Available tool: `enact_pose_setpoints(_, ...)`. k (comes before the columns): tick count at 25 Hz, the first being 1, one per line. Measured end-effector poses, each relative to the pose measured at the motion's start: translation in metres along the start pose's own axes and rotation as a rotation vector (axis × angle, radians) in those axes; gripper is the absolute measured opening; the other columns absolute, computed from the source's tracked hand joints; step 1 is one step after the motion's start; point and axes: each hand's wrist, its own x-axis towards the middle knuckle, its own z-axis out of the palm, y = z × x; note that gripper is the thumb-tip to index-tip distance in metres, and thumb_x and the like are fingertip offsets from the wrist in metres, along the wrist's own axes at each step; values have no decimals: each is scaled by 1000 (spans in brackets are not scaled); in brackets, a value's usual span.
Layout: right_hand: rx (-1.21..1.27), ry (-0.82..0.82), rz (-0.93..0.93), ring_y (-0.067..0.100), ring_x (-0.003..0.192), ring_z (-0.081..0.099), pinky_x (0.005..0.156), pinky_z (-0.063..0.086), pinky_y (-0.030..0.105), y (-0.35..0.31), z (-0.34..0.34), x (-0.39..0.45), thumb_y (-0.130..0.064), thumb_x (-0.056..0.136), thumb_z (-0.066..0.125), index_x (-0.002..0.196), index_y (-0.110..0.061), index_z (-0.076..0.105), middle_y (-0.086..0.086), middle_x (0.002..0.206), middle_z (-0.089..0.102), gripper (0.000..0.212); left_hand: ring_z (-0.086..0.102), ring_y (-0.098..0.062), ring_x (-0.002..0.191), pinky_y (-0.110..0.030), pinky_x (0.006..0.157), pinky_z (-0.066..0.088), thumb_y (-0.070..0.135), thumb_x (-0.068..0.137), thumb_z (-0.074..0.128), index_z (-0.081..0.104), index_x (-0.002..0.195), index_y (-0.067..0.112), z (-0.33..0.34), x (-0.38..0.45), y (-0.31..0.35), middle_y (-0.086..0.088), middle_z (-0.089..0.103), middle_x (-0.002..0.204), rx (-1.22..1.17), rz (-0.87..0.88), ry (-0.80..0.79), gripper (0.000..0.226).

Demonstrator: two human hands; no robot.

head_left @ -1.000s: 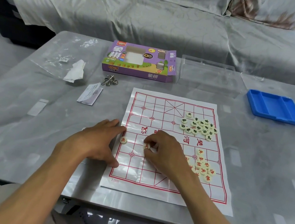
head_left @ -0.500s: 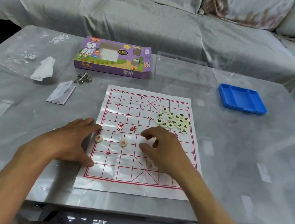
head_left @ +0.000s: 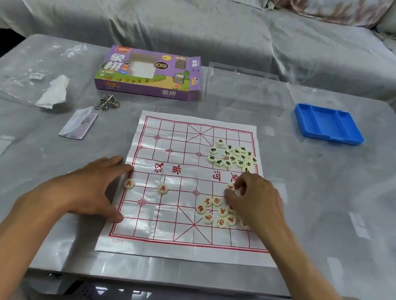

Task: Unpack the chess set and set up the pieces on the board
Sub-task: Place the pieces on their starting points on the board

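The right hand (head_left: pixel 256 201) pinches one red piece (head_left: pixel 230 187) in its fingers above the red heap (head_left: pixel 217 213) on the board (head_left: pixel 175 248). The left hand (head_left: pixel 88 189), fingers spread wide, presses the board's edge. I think the piece should go exactly on a line crossing, level with the two placed soldiers (head_left: pixel 163 189).

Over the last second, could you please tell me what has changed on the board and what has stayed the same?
The right hand let go of the second red soldier piece, left it on the soldier row, moved right to the red pile and now pinches another red piece. The left hand still presses flat on the board's left edge beside the first soldier. The green pile is unchanged.
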Motion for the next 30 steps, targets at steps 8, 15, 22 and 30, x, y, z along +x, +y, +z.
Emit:
enact_pose_setpoints(8,204,-23,-229,6,83,53,71,45,22,-24,4,-3,-32,82,68,96,-27,63,-15,88,60,16,-2,-12,149,-36,121,15,53,64,82,9,154,34,-1,-2,3,11,-4,162,10,10,10,117)
enact_pose_setpoints(15,197,-151,-266,6,89,52,78,48,23,-37,19,-8,-30,80,71,101,-27,65,-13,96,59,21,-1,-13,149,-37,120,16,53,64,82,9,154,34,-1,-1,3,11,-4,162,27,4,6,117)
enact_pose_setpoints(22,213,-170,-303,5,90,51,80,48,27,-35,14,-9,-32,83,68,103,-29,64,-15,97,58,21,-2,-13,149,-39,121,16,54,64,82,8,154,34,-1,-1,3,11,-4,162,9,0,5,118)
enact_pose_setpoints(30,95,-265,-111,5,100,56,67,45,13,18,-41,1,-23,96,56,121,-38,60,-15,124,57,30,-1,-14,149,-36,121,15,55,64,82,8,154,33,-1,0,2,10,-4,162,17,5,-7,119)
